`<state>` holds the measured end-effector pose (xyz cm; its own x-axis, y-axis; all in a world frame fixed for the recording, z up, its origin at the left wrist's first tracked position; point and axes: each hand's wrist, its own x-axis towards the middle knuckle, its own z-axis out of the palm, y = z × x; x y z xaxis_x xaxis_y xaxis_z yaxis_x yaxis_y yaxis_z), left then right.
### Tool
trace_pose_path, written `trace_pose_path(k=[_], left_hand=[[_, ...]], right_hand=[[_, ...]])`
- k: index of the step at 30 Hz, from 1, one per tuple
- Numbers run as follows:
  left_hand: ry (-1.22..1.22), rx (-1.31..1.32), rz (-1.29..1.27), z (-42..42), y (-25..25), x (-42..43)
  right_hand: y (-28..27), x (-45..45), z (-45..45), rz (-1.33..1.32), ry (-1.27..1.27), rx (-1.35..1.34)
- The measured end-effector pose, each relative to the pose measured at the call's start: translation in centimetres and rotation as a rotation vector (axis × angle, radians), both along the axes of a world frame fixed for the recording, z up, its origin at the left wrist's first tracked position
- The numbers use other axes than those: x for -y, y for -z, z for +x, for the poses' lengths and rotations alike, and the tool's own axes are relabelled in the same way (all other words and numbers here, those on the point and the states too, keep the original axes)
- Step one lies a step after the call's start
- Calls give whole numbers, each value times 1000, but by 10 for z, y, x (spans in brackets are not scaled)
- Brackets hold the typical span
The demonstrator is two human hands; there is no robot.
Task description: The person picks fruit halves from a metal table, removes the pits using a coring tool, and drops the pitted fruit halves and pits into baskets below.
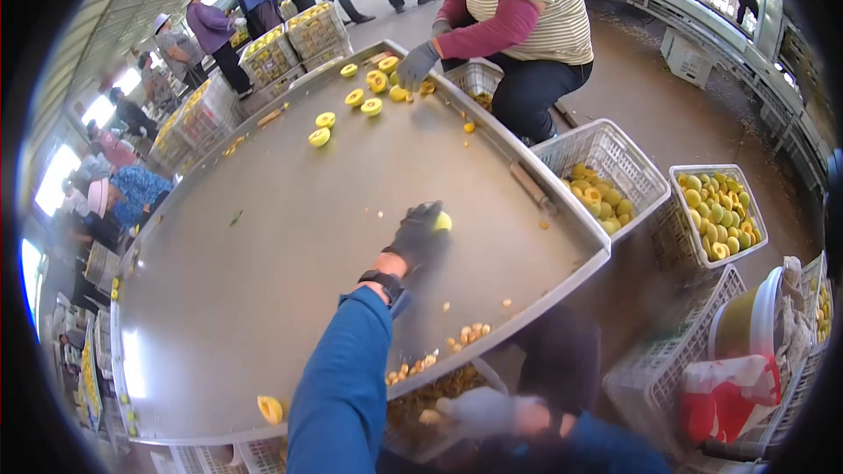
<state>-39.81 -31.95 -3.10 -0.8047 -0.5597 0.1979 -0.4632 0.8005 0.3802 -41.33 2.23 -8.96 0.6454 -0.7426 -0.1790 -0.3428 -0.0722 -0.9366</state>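
Note:
My left hand point(421, 233), in a dark glove, reaches over the metal table point(263, 281) with its fingers closed on a yellow-green peach point(443, 222). My right hand point(483, 411), in a light grey glove, is lower, beyond the table's near edge and over a crate of brownish scraps point(430, 399). Its fingers are curled and blurred, with a pale lump at their tips that I cannot make out. Several peach pits point(470, 333) lie along the near edge between the hands. One peach half point(270, 409) rests near the front, left of my sleeve.
Across the table, a co-worker's gloved hand point(417, 66) is among several peach halves point(371, 107). A wooden-handled tool point(531, 189) lies along the right rim. Crates of fruit point(720, 211) stand on the right, beside a white bucket point(746, 312). More people and stacked crates line the left.

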Motion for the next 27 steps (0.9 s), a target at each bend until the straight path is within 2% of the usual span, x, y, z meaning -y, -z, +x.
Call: trace_pose_path(k=[3,5,6,7,8,9,10,12,14,16,22,27], left_hand=[[-37,-96,-100,68,16,-11],[-217,-360,485,103,-19,-49],[-318,-491,779,119,-41,-73],[-358,-654,947,135,-52,-97],[-402,-827,1106,147,-61,-119],[-440,-1015,1249,157,-72,-138],[-409,-1058,1226,167,-81,-162],[-321,-1143,1167,176,-103,-208],[-318,-960,835,182,-120,-251],[-335,-890,657,189,-124,-286],[-389,-1025,639,181,-115,-308],[-356,-1015,717,182,-118,-306]], right_hand=[[11,-10,4,248,79,272],[-51,10,-21,-361,-183,-288],[-69,8,-23,-505,-153,-313],[-87,6,-26,-648,-114,-344],[-121,5,-29,-182,177,-25],[-122,3,-24,-279,306,4],[-121,0,-17,-377,436,33],[-158,-5,-3,-349,589,-121],[-166,-8,13,-469,662,-173],[-175,-11,27,-563,684,-216],[-194,-20,46,-714,660,-338],[-199,-23,41,-768,628,-446]])
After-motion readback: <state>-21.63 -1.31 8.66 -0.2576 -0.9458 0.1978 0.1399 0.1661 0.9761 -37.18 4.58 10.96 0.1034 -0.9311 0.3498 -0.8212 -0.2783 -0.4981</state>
